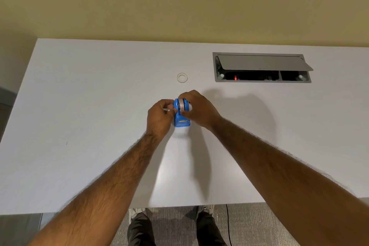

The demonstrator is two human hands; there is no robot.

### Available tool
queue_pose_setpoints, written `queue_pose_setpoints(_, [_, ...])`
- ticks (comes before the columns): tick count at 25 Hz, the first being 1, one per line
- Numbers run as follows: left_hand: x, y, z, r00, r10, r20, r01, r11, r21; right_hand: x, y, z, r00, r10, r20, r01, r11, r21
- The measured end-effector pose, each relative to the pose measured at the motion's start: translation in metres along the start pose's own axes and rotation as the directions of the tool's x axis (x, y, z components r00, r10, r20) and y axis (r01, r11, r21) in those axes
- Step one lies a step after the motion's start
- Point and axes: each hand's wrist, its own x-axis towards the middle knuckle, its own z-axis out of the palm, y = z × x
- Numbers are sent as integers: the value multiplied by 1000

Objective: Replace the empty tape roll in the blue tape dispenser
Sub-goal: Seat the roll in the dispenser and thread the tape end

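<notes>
Fingers of the left hand (pixel 159 115) pinch a tape end; the right hand (pixel 196 109) closes around the one blue tape dispenser (pixel 181 115). One empty tape roll (pixel 182 77) lies apart on the table (pixel 79 106).

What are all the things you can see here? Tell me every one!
dispenser: one, blue, middle of the table, between both hands
roll: one, grey-white, sitting in the dispenser's top
ring: one, white, lying flat on the table beyond the dispenser
table: one, white
cable box: one, grey, sunk into the table at far right, lid propped open
wall: one, yellowish, behind the table
cord: one, black, on the floor under the table
shoes: two, pale, on the grey floor
left hand: one, fingers pinched beside the dispenser
right hand: one, on the roll
</notes>
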Motion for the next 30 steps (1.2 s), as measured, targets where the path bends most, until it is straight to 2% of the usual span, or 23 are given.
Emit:
queue_pose_setpoints(3, [1, 1, 2, 1000, 5, -13, -5, 1000, -1, 0, 1, 0, 1000, -5, -8, 5, 1000, 3])
queue_pose_setpoints(10, [-3, -7, -1, 993, 117, 19, -117, 993, 10, -1, 4, -4, 999, 12, 32, -13, 999, 30])
queue_pose_setpoints(15, [-3, -7, 0, 988, 154, 6, -154, 988, 11, -3, 5, -7, 999, -37, 8, 37, 999, 7])
queue_pose_setpoints(23, [-2, -8, -1, 992, 128, 5, -128, 991, 23, 4, -1, -4, 997, -80, 1, 80, 995, -56])
queue_pose_setpoints(30, [-2, -9, 0, 990, 108, 89, -111, 993, 36, 11, 7, -2, 1000, 3, 30, -3, 1000, -4])
